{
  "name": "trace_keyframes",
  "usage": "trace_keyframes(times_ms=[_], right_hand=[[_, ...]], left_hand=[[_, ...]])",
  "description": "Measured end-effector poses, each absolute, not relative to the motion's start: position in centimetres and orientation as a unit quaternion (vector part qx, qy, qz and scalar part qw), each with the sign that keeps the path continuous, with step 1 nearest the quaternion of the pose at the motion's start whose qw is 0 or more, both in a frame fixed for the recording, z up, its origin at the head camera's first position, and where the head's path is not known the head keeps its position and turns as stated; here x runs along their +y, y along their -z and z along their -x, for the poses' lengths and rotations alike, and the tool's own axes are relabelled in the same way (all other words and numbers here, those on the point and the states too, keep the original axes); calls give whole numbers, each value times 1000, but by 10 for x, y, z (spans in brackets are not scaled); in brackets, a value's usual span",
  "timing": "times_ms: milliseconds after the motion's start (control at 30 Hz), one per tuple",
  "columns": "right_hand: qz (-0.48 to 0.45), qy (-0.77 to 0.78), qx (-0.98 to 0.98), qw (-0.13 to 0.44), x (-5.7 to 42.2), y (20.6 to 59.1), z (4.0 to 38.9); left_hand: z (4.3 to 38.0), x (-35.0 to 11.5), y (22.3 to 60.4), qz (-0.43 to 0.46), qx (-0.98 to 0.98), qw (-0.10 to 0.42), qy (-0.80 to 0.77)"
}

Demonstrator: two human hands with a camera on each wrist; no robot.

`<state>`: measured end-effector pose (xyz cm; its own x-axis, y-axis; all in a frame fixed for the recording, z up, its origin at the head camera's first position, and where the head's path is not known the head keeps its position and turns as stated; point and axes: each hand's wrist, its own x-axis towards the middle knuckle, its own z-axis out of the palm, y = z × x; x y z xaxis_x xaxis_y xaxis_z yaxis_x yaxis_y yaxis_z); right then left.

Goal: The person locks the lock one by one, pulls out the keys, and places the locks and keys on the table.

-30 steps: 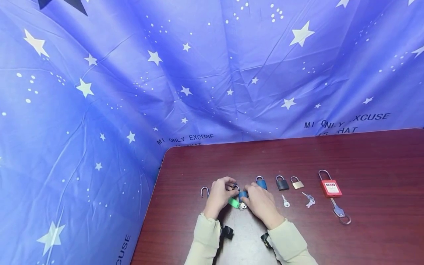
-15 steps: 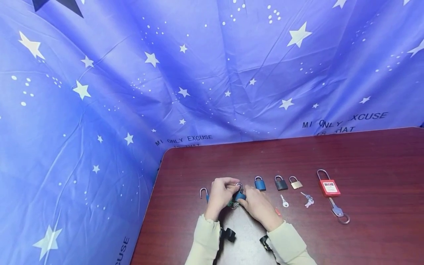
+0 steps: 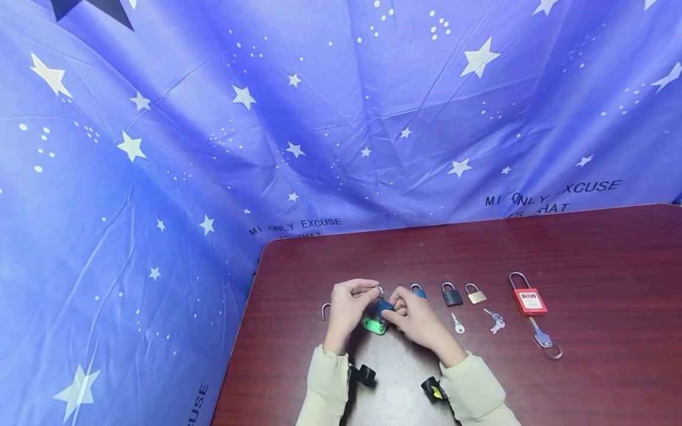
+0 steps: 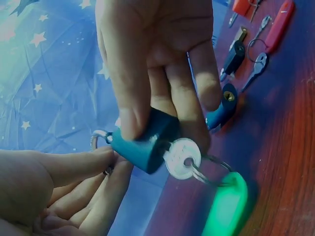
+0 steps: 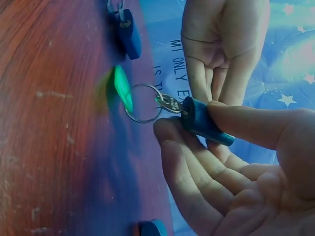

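A blue padlock [image 3: 385, 308] is held between both hands over the table. My left hand [image 3: 348, 305] pinches its shackle [image 4: 95, 139] between thumb and fingertips. My right hand [image 3: 418, 319] grips the body, its thumb on one face and fingers behind. A silver key [image 4: 183, 158] sits in the keyhole at the bottom of the body, as both wrist views show. From the key hangs a metal ring [image 5: 142, 119] with a green tag [image 3: 375, 326]. In the right wrist view, the left fingers are partly hidden behind the padlock.
Rightward stand another blue padlock [image 3: 418, 290], partly covered by the right hand, then black [image 3: 452, 294], brass [image 3: 476, 294] and red [image 3: 530, 302] padlocks. Keys [image 3: 497, 321] lie before them. Left of the left hand, an open shackle [image 3: 325, 311] shows. A starred curtain [image 3: 341, 118] borders the table.
Both hands have raised the padlock slightly and tilted it. The right fingers have shifted on its body, and the right wrist has turned. The green tag, hidden half a second ago, shows again.
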<state>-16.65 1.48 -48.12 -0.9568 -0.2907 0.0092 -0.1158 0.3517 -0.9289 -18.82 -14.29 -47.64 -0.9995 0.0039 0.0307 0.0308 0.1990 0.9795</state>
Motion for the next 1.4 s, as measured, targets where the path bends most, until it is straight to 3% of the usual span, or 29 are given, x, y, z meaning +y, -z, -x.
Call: trace_keyframes(times_ms=[400, 667, 1400], right_hand=[[57, 624, 768, 130, 14, 474, 166], [82, 706, 682, 170, 23, 473, 168], [87, 713, 680, 150, 20, 477, 174]], left_hand=[[193, -148, 481, 9, -789, 48, 613], [195, -145, 482, 12, -732, 65, 678], [192, -142, 479, 106, -696, -6, 710]])
